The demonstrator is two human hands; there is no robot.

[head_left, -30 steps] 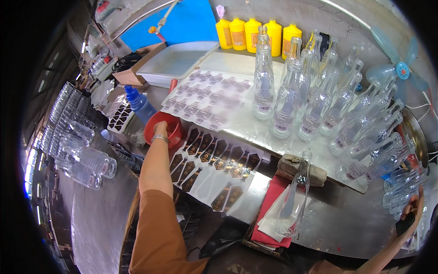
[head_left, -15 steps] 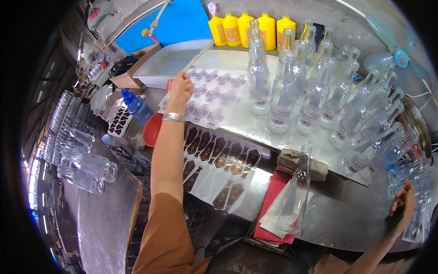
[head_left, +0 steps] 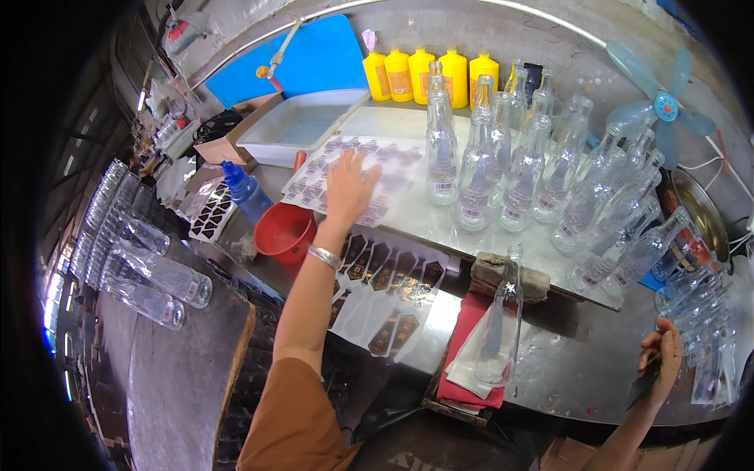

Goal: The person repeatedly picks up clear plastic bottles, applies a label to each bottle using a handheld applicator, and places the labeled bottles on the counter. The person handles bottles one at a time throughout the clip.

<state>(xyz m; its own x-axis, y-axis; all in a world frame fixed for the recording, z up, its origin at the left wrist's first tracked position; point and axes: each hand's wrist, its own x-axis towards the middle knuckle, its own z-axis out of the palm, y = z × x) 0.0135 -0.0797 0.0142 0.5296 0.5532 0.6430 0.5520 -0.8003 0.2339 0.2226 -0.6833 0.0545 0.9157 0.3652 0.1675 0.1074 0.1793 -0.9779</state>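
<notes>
My left hand, with a silver bracelet at the wrist, is over a sheet of printed labels. Its fingers are spread and slightly blurred; I cannot tell whether they touch the sheet. At the right, my right hand has curled fingers around a dark flat piece, near a group of lying bottles. Between my arms a clear glass bottle rests tilted over white and red cloths, its neck against a cloth-wrapped block. Dark pointed labels on backing lie below the printed sheet.
Upright glass bottles crowd the raised board, with yellow bottles behind. A red bowl, blue squeeze bottle and white tub stand left. A fan is at back right. More bottles lie far left.
My left hand has gone from closed to spread fingers and moved right and nearer over the label sheet. My right hand has shifted slightly left. The whole view has shifted a little.
</notes>
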